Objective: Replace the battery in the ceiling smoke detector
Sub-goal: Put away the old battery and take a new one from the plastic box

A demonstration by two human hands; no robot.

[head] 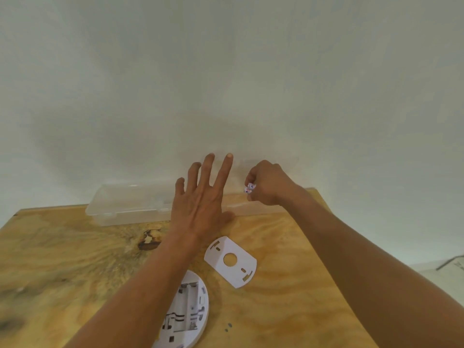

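The white smoke detector (187, 312) lies face down at the near edge of the wooden table (62, 259), its battery bay showing and partly hidden by my left forearm. Its white mounting plate (231, 261) lies flat just to the right. My left hand (200, 194) is spread flat, fingers apart, over the clear plastic box (130, 204) at the back of the table. My right hand (266, 183) is closed around small batteries (249, 188) with red and blue print, held above the box's right part.
A plain white wall rises directly behind the table. The clear box runs along the table's back edge. A dark knot (149, 241) marks the wood near my left wrist. Floor and a dark cable (449, 262) show at far right.
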